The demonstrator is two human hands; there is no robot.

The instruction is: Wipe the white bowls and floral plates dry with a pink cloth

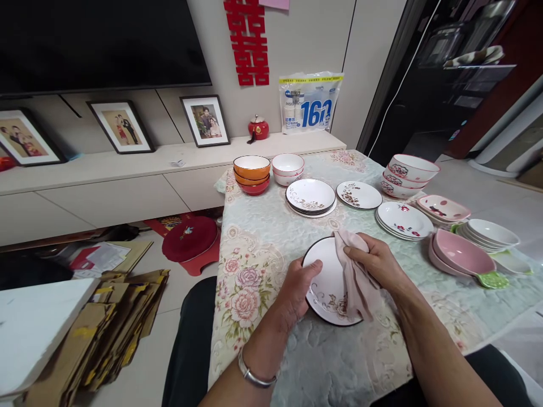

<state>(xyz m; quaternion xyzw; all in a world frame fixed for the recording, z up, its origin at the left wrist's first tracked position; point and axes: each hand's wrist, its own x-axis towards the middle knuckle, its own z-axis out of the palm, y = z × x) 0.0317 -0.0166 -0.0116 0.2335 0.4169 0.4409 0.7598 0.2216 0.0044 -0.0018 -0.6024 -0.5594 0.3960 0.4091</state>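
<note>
A white plate (326,282) with a dark rim and brown flower pattern is held up over the table, tilted towards me. My left hand (299,288) grips its left edge, thumb on the face and fingers hidden behind. On the right edge, my right hand (375,257) is closed on a pale pink cloth (354,277), which drapes over the plate's right side. Just beyond are a stack of similar plates (310,195) and a single brown-flowered plate (359,195). Plates with red flowers (405,220) are stacked right of my right hand.
The flowered tablecloth (246,277) bears orange bowls (251,169), white bowls (288,167), large patterned bowls (409,172) and pink dishes (462,254). Left of the table stand a red stool (190,240) and flattened cardboard (114,322). A cabinet (190,164) runs behind.
</note>
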